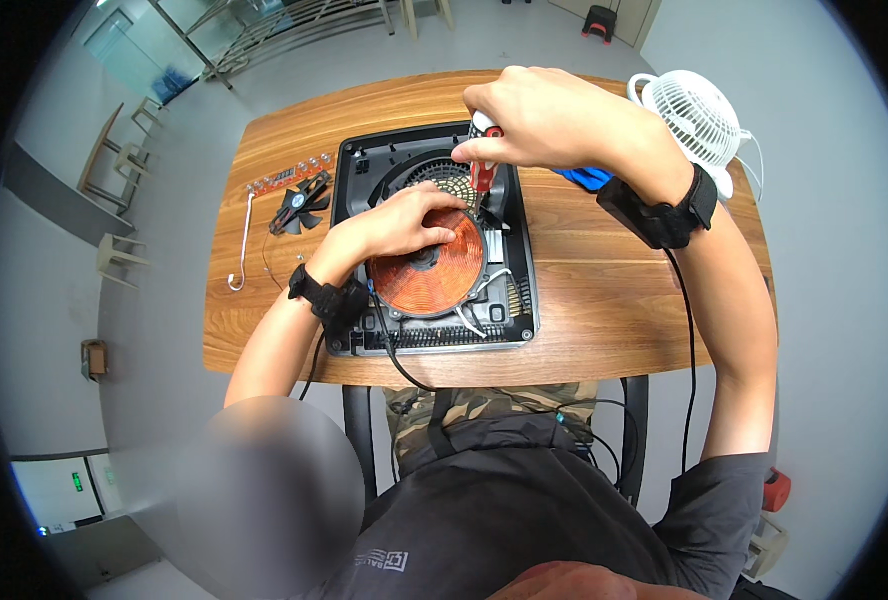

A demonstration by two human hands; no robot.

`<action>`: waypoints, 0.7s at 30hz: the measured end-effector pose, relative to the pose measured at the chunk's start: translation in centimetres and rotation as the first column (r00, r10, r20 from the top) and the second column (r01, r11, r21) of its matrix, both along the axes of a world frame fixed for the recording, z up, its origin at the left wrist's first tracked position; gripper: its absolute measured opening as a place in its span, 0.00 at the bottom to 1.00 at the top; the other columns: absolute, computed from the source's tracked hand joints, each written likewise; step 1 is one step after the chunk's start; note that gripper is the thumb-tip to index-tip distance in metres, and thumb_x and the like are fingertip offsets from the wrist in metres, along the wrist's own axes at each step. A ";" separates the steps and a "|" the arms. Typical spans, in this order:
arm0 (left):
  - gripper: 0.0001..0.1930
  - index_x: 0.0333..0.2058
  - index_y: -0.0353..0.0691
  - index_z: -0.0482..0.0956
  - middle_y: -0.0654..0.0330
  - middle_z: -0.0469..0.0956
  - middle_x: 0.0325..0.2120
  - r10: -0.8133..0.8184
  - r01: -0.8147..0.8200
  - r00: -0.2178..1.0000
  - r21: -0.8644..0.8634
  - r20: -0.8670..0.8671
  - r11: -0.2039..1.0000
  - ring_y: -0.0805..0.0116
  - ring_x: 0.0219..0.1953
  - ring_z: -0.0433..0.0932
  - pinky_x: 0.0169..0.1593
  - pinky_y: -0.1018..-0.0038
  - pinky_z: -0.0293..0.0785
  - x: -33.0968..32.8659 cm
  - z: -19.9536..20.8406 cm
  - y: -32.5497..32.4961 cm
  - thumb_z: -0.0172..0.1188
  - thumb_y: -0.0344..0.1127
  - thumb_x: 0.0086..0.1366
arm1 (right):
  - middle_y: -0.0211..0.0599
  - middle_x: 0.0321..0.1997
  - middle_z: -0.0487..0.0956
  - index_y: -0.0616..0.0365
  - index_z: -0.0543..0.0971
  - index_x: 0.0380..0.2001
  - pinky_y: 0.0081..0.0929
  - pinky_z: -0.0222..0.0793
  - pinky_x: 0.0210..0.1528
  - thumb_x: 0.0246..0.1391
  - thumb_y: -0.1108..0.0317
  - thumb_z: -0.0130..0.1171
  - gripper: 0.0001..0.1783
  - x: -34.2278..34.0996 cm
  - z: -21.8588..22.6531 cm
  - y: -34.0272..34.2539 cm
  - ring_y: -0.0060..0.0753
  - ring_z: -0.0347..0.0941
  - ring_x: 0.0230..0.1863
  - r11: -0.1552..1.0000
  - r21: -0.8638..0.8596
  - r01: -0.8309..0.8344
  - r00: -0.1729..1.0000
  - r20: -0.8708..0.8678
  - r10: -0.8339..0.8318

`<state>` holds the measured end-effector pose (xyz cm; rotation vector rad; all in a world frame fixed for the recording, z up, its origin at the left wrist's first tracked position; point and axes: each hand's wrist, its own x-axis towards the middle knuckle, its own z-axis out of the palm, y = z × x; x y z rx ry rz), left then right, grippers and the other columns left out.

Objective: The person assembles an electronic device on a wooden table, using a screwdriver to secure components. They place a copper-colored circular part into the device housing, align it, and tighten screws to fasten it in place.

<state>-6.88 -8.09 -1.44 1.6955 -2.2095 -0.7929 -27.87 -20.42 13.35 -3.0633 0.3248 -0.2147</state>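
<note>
My right hand [514,120] is closed round the red and white handle of a screwdriver [483,176]. The screwdriver stands upright, its lower end at the upper right rim of a round copper coil [429,270]. My left hand [414,222] lies on the coil's upper part, fingers stretched out and nothing held in them. Beneath the coil is an open black appliance housing [349,180], which looks like an induction cooker base. White wires [472,318] run from the coil's lower right side. Where the screwdriver tip meets the coil is hard to make out.
Left of the housing lie a black fan [301,205], a red circuit strip [289,175] and a white cable [247,240] on the wooden table [624,300]. A white desk fan [692,115] stands at the far right, near something blue [586,178]. Black cords hang from both wrist straps.
</note>
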 end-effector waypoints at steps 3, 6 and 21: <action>0.26 0.59 0.39 0.78 0.45 0.77 0.50 -0.007 0.006 1.000 -0.034 -0.016 0.999 0.46 0.55 0.77 0.62 0.59 0.73 0.1 -0.3 0.0 0.69 0.41 0.65 | 0.57 0.31 0.84 0.68 0.82 0.33 0.47 0.80 0.41 0.60 0.44 0.63 0.30 0.5 0.5 0.1 0.60 0.83 0.36 0.998 0.039 0.056 0.994 -0.094 -0.052; 0.26 0.60 0.39 0.78 0.46 0.77 0.51 -0.001 0.001 1.000 -0.013 0.007 1.000 0.47 0.56 0.77 0.63 0.60 0.72 0.0 0.1 0.0 0.69 0.40 0.66 | 0.58 0.36 0.85 0.71 0.81 0.38 0.45 0.81 0.45 0.59 0.49 0.62 0.27 1.0 0.6 0.0 0.59 0.84 0.41 0.993 0.089 0.075 0.989 -0.136 -0.062; 0.27 0.60 0.39 0.79 0.45 0.78 0.52 -0.041 0.041 0.999 -0.011 -0.034 0.999 0.49 0.57 0.77 0.63 0.61 0.73 0.8 -0.3 -0.4 0.70 0.43 0.64 | 0.46 0.17 0.81 0.69 0.83 0.25 0.37 0.78 0.24 0.66 0.46 0.56 0.32 1.9 1.7 -0.1 0.39 0.79 0.15 0.962 0.205 0.181 0.935 -0.339 -0.103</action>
